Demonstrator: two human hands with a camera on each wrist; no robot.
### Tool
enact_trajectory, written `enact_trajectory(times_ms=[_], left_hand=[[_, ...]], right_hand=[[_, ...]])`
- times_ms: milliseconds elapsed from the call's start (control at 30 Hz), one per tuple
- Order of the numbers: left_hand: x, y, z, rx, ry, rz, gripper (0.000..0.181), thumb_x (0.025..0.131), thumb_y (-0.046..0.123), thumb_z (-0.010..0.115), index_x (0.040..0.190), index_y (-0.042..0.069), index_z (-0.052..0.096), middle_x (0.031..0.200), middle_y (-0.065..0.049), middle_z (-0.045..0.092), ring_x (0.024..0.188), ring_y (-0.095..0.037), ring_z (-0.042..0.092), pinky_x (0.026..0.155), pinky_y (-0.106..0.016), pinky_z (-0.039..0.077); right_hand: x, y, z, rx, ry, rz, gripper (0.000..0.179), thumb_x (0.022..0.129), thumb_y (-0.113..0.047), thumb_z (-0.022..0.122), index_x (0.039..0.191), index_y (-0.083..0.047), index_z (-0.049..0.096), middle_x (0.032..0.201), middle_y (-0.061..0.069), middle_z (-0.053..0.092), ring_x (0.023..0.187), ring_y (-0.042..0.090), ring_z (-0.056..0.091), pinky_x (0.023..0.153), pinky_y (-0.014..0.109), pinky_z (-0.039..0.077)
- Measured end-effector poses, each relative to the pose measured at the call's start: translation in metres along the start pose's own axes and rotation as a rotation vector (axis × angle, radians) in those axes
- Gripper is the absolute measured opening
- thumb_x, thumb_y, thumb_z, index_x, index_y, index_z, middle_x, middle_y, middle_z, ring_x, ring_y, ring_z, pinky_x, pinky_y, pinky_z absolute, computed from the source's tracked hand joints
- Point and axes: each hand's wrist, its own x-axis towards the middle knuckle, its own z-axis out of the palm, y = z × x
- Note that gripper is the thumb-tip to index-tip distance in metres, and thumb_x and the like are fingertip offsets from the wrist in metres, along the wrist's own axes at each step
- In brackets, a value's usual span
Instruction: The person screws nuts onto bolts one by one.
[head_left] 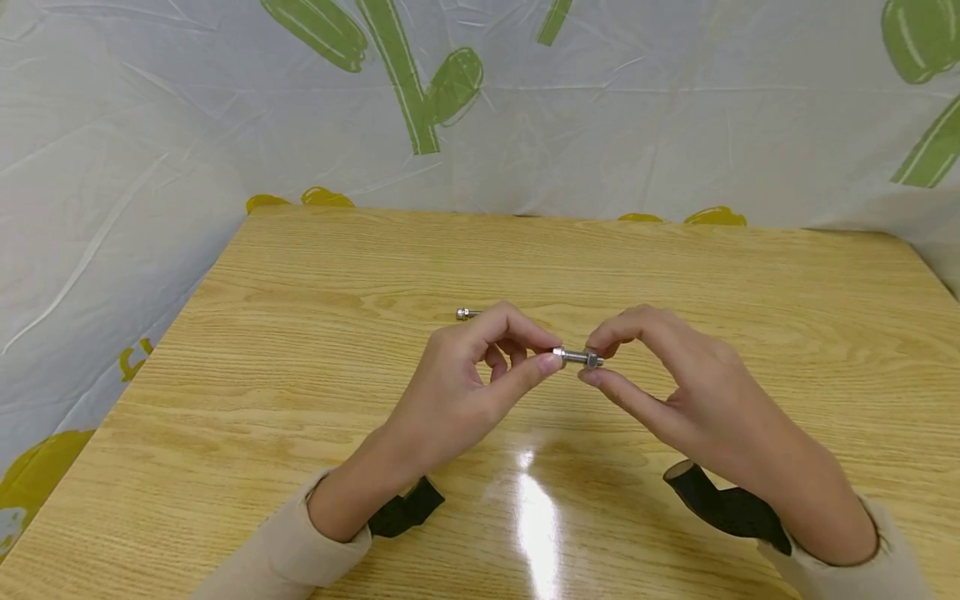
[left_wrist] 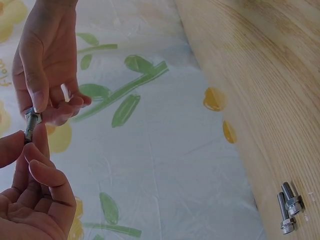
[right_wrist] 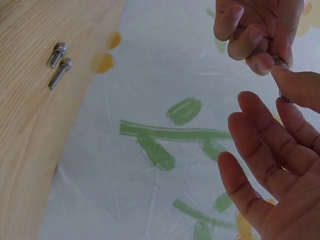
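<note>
Between the two hands, above the table, a silver bolt (head_left: 576, 357) lies about level in the head view. My left hand (head_left: 461, 392) pinches its head end between thumb and index finger. Toward the other end, a hex nut (head_left: 592, 360) sits around the threaded shank, and a short tip shows past it. The thumb and index finger of my right hand (head_left: 693, 396) pinch at the nut. In the left wrist view the nut (left_wrist: 36, 115) shows beside the right hand's fingertips. Fingers hide much of the bolt (right_wrist: 280, 61) in the right wrist view.
Two more bolts (left_wrist: 286, 222) lie side by side on the wooden table (head_left: 337, 275); in the head view the left hand partly covers them. A pale cloth (head_left: 600, 125) with green and yellow plant prints hangs behind the table. Dark straps (head_left: 408, 508) are at both wrists.
</note>
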Motion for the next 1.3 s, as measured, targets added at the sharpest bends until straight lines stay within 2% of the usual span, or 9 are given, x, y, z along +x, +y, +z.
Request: enact_trajectory(times_ms=[367, 600, 733, 867, 933, 1000, 1067, 1167, 1300], left_hand=[[0.000, 0.000, 0.000, -0.005, -0.005, 0.005, 0.008, 0.087, 0.008, 0.065, 0.094, 0.005, 0.064, 0.087, -0.002, 0.068, 0.071, -0.007, 0.052, 0.063, -0.021, 0.046], [-0.001, 0.001, 0.001, 0.004, -0.011, 0.001, 0.007, 0.086, 0.008, 0.065, 0.093, 0.007, 0.064, 0.086, 0.000, 0.069, 0.072, -0.006, 0.053, 0.065, -0.020, 0.047], [-0.001, 0.001, 0.002, 0.009, -0.013, 0.010, 0.006, 0.086, 0.009, 0.065, 0.092, 0.007, 0.064, 0.086, -0.001, 0.069, 0.072, -0.006, 0.053, 0.064, -0.020, 0.046], [-0.001, 0.001, 0.002, 0.014, -0.013, 0.018, 0.007, 0.086, 0.008, 0.065, 0.093, 0.006, 0.064, 0.086, -0.002, 0.069, 0.071, -0.006, 0.053, 0.063, -0.019, 0.046], [-0.001, 0.000, 0.001, 0.019, -0.014, 0.021, 0.008, 0.087, 0.008, 0.065, 0.094, 0.006, 0.064, 0.086, -0.002, 0.068, 0.071, -0.006, 0.053, 0.063, -0.020, 0.046], [-0.001, 0.000, 0.001, 0.022, -0.012, 0.023, 0.008, 0.087, 0.008, 0.065, 0.094, 0.005, 0.064, 0.086, -0.002, 0.068, 0.071, -0.005, 0.052, 0.063, -0.020, 0.047], [-0.001, 0.000, 0.000, 0.021, -0.010, 0.024, 0.008, 0.087, 0.008, 0.065, 0.095, 0.005, 0.064, 0.086, -0.002, 0.068, 0.071, -0.006, 0.052, 0.063, -0.021, 0.046], [-0.001, -0.001, 0.001, 0.011, -0.007, 0.018, 0.008, 0.087, 0.008, 0.065, 0.094, 0.005, 0.064, 0.086, -0.002, 0.068, 0.071, -0.006, 0.053, 0.063, -0.021, 0.046], [-0.001, -0.001, 0.001, 0.002, -0.007, 0.007, 0.008, 0.086, 0.009, 0.065, 0.094, 0.005, 0.064, 0.086, -0.002, 0.069, 0.071, -0.006, 0.053, 0.063, -0.021, 0.046]], right_hand=[[-0.003, 0.002, 0.001, 0.005, -0.056, 0.026, 0.030, 0.081, -0.016, 0.072, 0.108, -0.022, 0.060, 0.101, -0.013, 0.059, 0.092, 0.003, 0.056, 0.083, 0.012, 0.040], [0.005, -0.004, -0.001, 0.057, -0.061, -0.046, 0.010, 0.092, -0.014, 0.058, 0.100, -0.019, 0.062, 0.094, -0.013, 0.058, 0.088, 0.003, 0.052, 0.079, 0.016, 0.039], [0.012, -0.014, -0.006, 0.058, -0.055, -0.019, 0.015, 0.097, -0.014, 0.049, 0.093, -0.020, 0.063, 0.088, -0.014, 0.057, 0.083, 0.002, 0.049, 0.077, 0.018, 0.037], [0.008, -0.014, -0.008, 0.016, -0.080, 0.063, 0.014, 0.092, -0.014, 0.059, 0.099, -0.026, 0.062, 0.093, -0.017, 0.058, 0.088, 0.001, 0.051, 0.079, 0.016, 0.038], [0.004, -0.010, -0.007, -0.005, -0.081, 0.085, 0.025, 0.084, -0.016, 0.069, 0.106, -0.026, 0.061, 0.098, -0.016, 0.059, 0.091, 0.002, 0.052, 0.081, 0.014, 0.038], [0.001, -0.005, -0.004, -0.016, -0.063, 0.070, 0.039, 0.077, -0.018, 0.076, 0.112, -0.023, 0.060, 0.103, -0.014, 0.060, 0.094, 0.003, 0.054, 0.084, 0.013, 0.039], [0.000, -0.003, -0.002, -0.010, -0.034, 0.042, 0.044, 0.074, -0.019, 0.079, 0.113, -0.018, 0.059, 0.103, -0.011, 0.060, 0.093, 0.004, 0.055, 0.085, 0.012, 0.039], [0.001, -0.003, 0.000, 0.007, -0.005, -0.001, 0.039, 0.078, -0.017, 0.076, 0.112, -0.010, 0.058, 0.102, -0.008, 0.060, 0.092, 0.006, 0.055, 0.086, 0.012, 0.039], [0.002, -0.004, 0.000, 0.003, 0.002, -0.008, 0.034, 0.081, -0.015, 0.073, 0.110, -0.008, 0.058, 0.101, -0.008, 0.060, 0.090, 0.005, 0.055, 0.086, 0.011, 0.039]])
